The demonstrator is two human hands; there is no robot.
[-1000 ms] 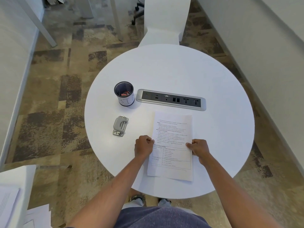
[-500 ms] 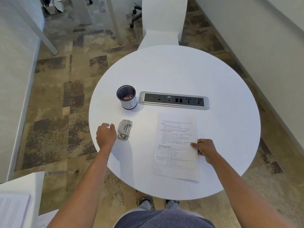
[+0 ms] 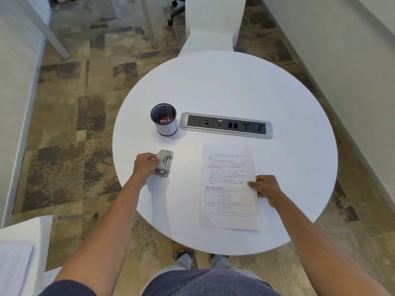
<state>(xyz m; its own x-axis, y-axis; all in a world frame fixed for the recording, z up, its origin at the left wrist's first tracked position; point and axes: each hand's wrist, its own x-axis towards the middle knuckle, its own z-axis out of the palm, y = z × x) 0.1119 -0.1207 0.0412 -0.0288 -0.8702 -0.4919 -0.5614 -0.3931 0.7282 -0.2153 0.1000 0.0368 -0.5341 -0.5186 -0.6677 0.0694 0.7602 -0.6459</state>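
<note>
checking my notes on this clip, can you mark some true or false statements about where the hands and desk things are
1. The left hand grips the grey metal tool. True.
2. The right hand is lifted clear of the printed sheet. False: it holds the sheet's right edge, thumb on top.
3. The mesh cup lies tipped on its side. False: it stands upright, just left of the socket panel.
4. The printed sheet lies flat on the round table, on the person's side of the socket panel. True.
5. The sheet covers part of the socket panel. False: a strip of bare table separates them.
</note>
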